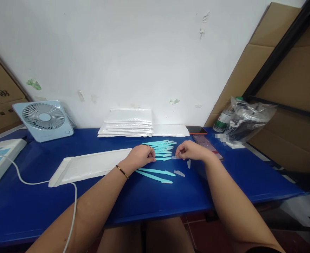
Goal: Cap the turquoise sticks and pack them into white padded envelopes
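Near the centre of the frame, the left hand (141,157) has its grip pinched on the handle of a turquoise stick (163,159), whose narrow tip points toward the right of the frame. Just right of that tip, the right hand (188,151) has thumb and fingers together on a clear cap (175,157); whether the cap touches the tip is too small to tell. Above this stick, more turquoise sticks (163,147) lie fanned and overlapping on the blue table (97,207); below it, two others (155,176) lie side by side, with two loose clear pieces (179,173) to their right and upper right. A white padded envelope (91,165) lies left of centre, partly behind the left forearm. Against the wall stands a stack of white envelopes (128,123). A pale blue fan (44,119) is at left, and a plastic bottle (223,121) at right.
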The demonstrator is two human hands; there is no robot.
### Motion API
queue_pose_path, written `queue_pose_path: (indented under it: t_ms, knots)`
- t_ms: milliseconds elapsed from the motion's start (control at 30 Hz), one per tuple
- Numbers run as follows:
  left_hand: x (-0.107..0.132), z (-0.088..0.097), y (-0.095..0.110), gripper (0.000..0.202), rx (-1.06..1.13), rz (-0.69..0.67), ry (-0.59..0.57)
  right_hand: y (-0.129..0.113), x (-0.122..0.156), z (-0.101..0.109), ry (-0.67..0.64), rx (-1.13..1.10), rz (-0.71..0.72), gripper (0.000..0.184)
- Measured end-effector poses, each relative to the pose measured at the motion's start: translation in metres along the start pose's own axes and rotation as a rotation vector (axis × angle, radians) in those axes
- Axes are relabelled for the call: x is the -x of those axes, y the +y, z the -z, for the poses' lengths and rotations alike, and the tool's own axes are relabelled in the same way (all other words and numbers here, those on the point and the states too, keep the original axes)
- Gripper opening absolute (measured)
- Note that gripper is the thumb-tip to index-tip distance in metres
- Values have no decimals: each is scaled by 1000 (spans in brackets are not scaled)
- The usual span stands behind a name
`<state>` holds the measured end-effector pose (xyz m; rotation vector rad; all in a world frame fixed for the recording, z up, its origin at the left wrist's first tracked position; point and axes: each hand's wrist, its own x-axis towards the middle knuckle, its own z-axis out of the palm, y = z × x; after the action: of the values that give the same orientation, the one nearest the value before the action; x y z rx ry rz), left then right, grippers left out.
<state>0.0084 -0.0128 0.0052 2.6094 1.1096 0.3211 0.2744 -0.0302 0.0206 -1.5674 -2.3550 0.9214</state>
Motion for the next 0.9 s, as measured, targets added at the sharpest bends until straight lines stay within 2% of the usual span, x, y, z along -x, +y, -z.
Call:
queue_pose_path:
  t_ms: [200,500,700,900]
  knots:
    - [0,0,0,16,-1,12,-10,0,0,3,63,75,5,22]
    - [-3,-2,-1,13,-31,9,-9,-5,-4,-1,49,131,51,16]
    - [-6,-5,-2,15,-23,30,-19,-10,-7,-6,30,157,18,14]
    - [-8,-6,-4,13,-2,25,-23,-16,-5,-7,80,237,22,13]
